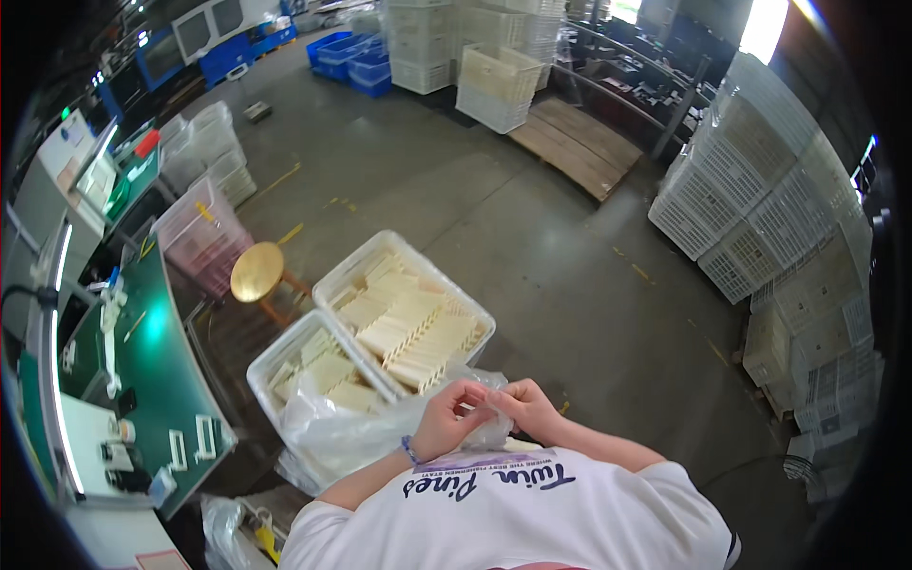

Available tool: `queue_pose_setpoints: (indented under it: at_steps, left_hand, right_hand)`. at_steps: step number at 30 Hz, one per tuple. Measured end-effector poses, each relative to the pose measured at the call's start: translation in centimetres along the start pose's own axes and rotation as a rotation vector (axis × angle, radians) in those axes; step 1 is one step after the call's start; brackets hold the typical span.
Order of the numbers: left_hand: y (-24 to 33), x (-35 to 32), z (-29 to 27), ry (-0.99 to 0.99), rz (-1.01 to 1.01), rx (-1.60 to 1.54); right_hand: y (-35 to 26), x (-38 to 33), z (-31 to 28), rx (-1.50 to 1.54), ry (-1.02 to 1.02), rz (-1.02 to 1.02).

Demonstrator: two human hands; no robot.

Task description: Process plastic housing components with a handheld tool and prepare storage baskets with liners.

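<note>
Close in front of my body, both hands are closed on the upper edge of a thin see-through plastic bag (pixel 351 432). My left hand (pixel 448 415), a blue bracelet at its wrist, grips the film with bent fingers. Touching or nearly touching it, my right hand (pixel 524 408) pinches the film between thumb and fingers. The bag's loose part drapes left over the near end of a white crate (pixel 261 388) with cream-coloured plastic parts in it. Beside that crate stands a larger white crate (pixel 482 332), filled with rows of cream-coloured parts (pixel 399 313). Whether the bag holds anything is hard to see.
A green worktable (pixel 157 332) with white frames runs along the left. Near it stand a round wooden stool (pixel 257 272) and a pink crate (pixel 199 228). Stacked white crates (pixel 731 190) line the right. A wooden pallet (pixel 579 147) and blue bins (pixel 347 59) are farther off.
</note>
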State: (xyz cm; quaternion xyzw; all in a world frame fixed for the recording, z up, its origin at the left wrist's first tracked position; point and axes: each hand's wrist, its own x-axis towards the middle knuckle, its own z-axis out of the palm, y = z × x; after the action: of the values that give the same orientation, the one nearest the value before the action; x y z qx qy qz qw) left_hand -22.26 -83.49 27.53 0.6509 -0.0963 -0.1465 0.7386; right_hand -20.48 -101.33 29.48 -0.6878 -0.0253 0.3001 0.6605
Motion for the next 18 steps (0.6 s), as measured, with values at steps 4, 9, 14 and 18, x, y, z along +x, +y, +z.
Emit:
queue_pose_setpoints:
  at_steps: [4,9,14,18]
  left_hand:
    - [-2.5,9.6,1.4,-0.040,0.018,0.001]
    - [-3.6,22.5,4.5,0.092,-0.053,-0.122]
    - [-5.0,36.1,13.6,-0.036,-0.196,-0.188]
    - [-3.3,45.6,17.2,0.031,-0.176,-0.192]
  right_hand:
    - [1.5,2.5,-8.5,0.476,0.097,-0.131]
    - [2.1,7.0,-22.1,0.713,0.196,-0.190]
    - [1.8,10.9,-33.6,0.344,0.130,-0.170]
    - [-1.5,15.2,-43.1,0.199,0.275,-0.112]
